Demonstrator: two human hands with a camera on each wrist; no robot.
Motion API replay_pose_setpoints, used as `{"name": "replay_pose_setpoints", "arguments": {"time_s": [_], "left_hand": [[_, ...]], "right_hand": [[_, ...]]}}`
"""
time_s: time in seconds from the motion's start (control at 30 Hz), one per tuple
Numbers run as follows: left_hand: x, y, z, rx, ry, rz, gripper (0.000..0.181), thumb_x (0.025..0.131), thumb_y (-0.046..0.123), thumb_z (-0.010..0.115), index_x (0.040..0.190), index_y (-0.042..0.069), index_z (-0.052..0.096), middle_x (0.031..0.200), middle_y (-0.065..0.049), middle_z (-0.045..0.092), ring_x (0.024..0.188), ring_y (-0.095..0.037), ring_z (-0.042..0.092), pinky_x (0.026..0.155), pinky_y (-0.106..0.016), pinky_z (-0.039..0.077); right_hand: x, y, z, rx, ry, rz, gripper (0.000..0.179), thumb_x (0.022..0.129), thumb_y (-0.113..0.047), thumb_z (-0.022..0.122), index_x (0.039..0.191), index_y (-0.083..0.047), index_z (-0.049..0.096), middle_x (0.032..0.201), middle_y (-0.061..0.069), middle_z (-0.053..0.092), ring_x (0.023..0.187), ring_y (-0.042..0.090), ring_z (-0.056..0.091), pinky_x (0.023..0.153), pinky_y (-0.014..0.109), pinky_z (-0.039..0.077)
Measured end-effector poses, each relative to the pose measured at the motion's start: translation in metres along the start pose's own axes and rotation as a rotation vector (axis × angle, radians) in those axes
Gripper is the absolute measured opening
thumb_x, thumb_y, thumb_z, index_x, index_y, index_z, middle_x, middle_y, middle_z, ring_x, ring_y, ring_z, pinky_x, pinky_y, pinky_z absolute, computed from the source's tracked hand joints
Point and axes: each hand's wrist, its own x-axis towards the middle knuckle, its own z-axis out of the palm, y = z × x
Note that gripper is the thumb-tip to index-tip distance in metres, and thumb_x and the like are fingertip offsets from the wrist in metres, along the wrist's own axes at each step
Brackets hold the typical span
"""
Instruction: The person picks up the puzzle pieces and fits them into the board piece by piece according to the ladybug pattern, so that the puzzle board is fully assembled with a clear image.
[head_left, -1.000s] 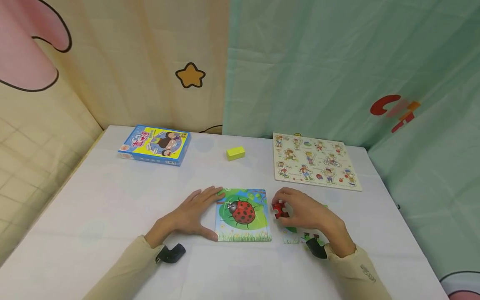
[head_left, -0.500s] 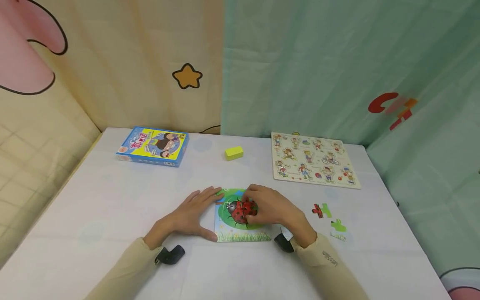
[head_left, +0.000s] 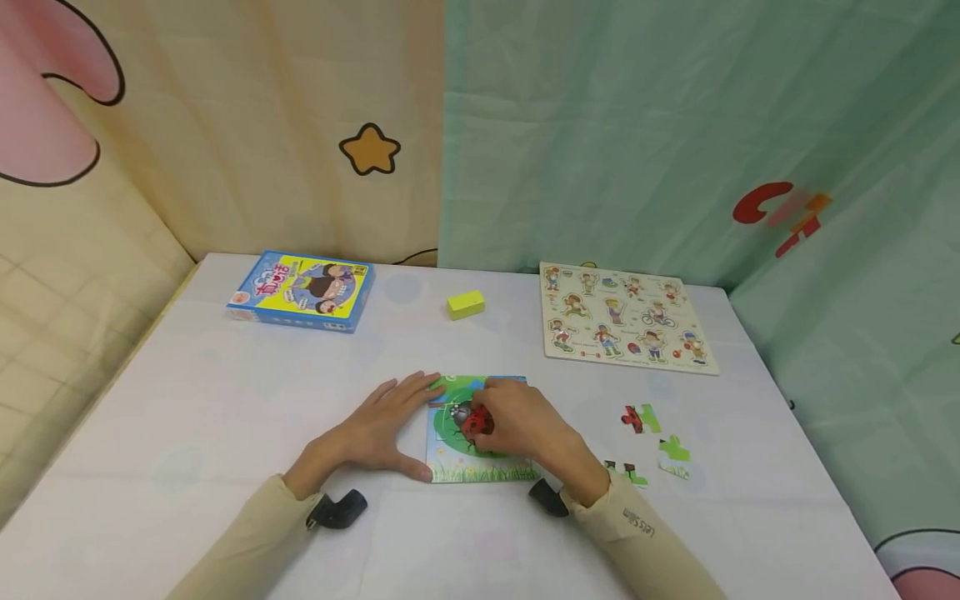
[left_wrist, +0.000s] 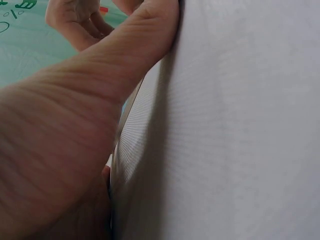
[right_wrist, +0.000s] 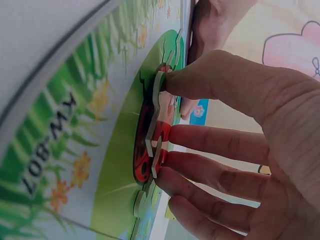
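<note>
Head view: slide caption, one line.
Left hand spread at the left edge of a ladybug puzzle, right hand over the printed ladybug; loose pieces lie to the right.

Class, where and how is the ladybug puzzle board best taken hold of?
Probably by its left and right edges, one hand from each side, kept level: the ladybug puzzle board lies flat, and the red piece in the right hand is raised, not seated, so tilting might spill pieces.

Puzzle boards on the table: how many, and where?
2: ladybug board, front middle, beneath the right hand; figure board, back right. No sign of any hidden.
</note>
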Motion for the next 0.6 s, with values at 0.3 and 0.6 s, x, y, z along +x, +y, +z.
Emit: {"name": "replay_pose_setpoints", "arguments": {"time_s": [0.3,0.6], "left_hand": [[0.0011,-0.0003,-0.0003,0.004,0.003,0.01,0.114,0.069,0.063,0.082,0.158,0.015,0.029,0.168,-0.006,0.02,0.155,-0.034,0.013,0.124,-0.06,0.01],[0.0005,-0.0002,-0.0009,-0.006,0.002,0.007,0.114,0.069,0.063,0.083,0.158,0.014,0.03,0.168,-0.006,0.02,0.155,-0.034,0.013,0.124,-0.06,0.009]], "right_hand": [[-0.0011,-0.0024,-0.0011,0.008,0.002,0.002,0.025,0.079,-0.03,0.082,0.099,-0.016,0.078,0.084,-0.006,0.062,0.075,0.008,0.053,0.06,0.022,0.047],[0.0001,-0.0026,0.0013,0.001,0.019,-0.038,0.015,0.083,-0.032,0.08,0.082,-0.017,0.074,0.073,-0.007,0.055,0.068,0.008,0.048,0.052,0.02,0.041]]}}
